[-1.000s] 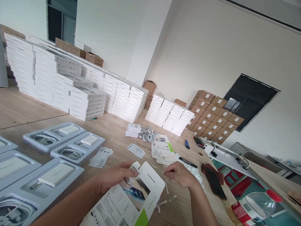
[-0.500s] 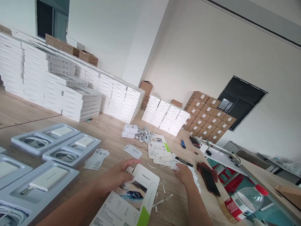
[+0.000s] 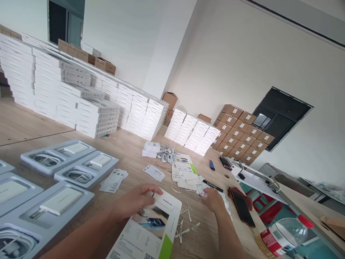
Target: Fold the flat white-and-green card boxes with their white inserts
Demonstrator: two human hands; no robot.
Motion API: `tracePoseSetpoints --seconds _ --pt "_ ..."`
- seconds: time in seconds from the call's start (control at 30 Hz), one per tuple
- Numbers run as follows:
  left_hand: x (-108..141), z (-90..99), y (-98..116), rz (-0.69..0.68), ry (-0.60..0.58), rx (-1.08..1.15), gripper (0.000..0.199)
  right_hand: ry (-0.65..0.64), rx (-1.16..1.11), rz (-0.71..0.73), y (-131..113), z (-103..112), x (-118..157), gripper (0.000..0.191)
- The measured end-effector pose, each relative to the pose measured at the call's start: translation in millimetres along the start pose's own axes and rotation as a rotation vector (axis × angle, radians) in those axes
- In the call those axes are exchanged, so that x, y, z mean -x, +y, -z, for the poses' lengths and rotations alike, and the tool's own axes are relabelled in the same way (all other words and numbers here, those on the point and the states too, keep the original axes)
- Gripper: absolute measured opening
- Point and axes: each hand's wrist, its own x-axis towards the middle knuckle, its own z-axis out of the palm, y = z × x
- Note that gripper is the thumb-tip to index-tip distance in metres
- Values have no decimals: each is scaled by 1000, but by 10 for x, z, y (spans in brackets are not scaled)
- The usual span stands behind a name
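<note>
My left hand [image 3: 140, 201] is closed on the top edge of a white printed card sleeve [image 3: 151, 230] with a phone picture and a green corner. My right hand [image 3: 214, 200] reaches to small clear-white pieces [image 3: 201, 188] beside a black marker [image 3: 212, 186]; its fingertips touch them, and what they pinch is too small to make out. White paper strips [image 3: 181, 230] lie between the sleeve and my right arm. Behind my hands are a stack of similar sleeves [image 3: 185, 169], coiled white cables [image 3: 167, 154] and small white boxes [image 3: 151, 149].
Grey trays [image 3: 61, 205] with chargers and cables fill the left, near printed cards [image 3: 113, 180]. White box stacks [image 3: 94, 117] line the back. At the right are a phone [image 3: 243, 208], a bottle [image 3: 283, 235] and a blue object [image 3: 212, 165].
The view has shifted slightly. My left hand's fingers now lie over the sleeve's top edge, and its top flap looks flatter. My right hand stays at the small pieces.
</note>
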Motion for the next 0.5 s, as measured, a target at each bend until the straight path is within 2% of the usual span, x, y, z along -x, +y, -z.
tracePoseSetpoints --seconds 0.07,0.27,0.5 --pt "7 -3 13 -17 16 -27 40 4 -2 -11 -16 8 -5 29" --pt "-2 -7 25 -41 15 -62 35 9 -22 -65 -1 98 22 27" --pt "16 -25 38 -32 13 -48 36 -96 -15 -123 45 113 78 11"
